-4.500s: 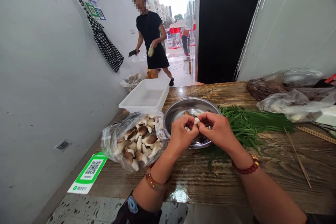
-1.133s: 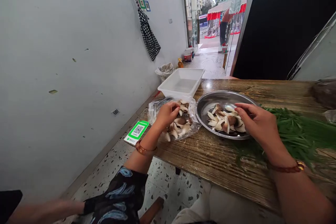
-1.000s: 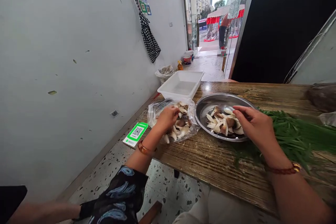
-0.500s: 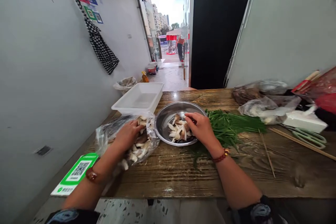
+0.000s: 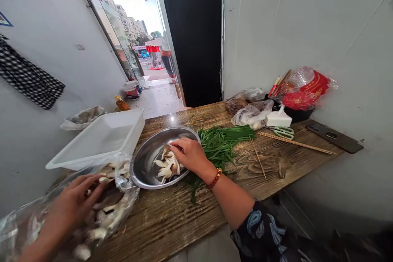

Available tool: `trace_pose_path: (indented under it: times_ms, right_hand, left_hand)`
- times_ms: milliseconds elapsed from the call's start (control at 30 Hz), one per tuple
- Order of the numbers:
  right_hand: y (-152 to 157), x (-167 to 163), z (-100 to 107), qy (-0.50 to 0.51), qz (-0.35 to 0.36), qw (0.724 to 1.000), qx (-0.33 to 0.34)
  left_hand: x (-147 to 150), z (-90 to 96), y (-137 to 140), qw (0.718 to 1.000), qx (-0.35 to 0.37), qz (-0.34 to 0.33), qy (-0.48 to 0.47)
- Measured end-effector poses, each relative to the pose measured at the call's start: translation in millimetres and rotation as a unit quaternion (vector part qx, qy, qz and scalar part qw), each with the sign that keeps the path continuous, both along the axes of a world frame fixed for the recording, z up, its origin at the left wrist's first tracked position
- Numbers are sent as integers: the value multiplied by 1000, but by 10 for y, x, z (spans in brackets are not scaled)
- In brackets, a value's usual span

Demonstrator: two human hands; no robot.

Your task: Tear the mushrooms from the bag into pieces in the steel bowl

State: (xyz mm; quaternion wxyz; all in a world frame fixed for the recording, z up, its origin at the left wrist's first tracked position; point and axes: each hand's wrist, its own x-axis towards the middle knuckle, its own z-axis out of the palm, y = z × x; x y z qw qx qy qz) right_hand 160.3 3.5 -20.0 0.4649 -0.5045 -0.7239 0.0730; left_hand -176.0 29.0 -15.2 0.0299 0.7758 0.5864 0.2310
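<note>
While the left hand (image 5: 72, 204) lies spread inside the clear plastic bag (image 5: 123, 196), fingers loose over whole mushrooms (image 5: 107, 208), the right hand (image 5: 190, 155) rests unclenched on torn mushroom pieces (image 5: 164, 166) in the steel bowl (image 5: 144, 172); items light, soft, probably brittle, best pinched at the stem; greens (image 5: 221, 145) beside bowl, white tray (image 5: 98, 139) behind

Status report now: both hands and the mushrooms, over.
Left hand in the mushroom bag, grip unclear. Right hand on torn mushroom pieces in steel bowl. Green chives beside bowl.
</note>
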Motion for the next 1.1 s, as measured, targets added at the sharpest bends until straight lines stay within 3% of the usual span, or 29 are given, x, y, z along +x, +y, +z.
trace_pose_path:
  times_ms: [133,233,333,433,567,800,1100]
  right_hand:
    - [24,-6,-21,16,11,1000,5]
    - [3,-19,-53,51,25,998,3]
    - [-19,-14,-84,121,41,992,-6]
    - [-53,15,-72,197,71,977,-32]
    - [-156,34,18,246,126,958,-73]
    - [-170,-8,82,223,105,967,-62]
    - [-159,-69,70,190,63,979,-48]
  left_hand:
    - [119,232,-194,979,-56,174,-86]
    - [398,410,-363,965,-49,98,-238]
    - [788,478,-416,921,-74,17,-382]
    - [1147,439,-373,875,-90,-64,-471]
    - [1500,325,-351,840,-109,-110,-520]
    - [1829,181,-257,843,-123,-164,-497]
    - [1859,106,-241,883,-76,-122,-447]
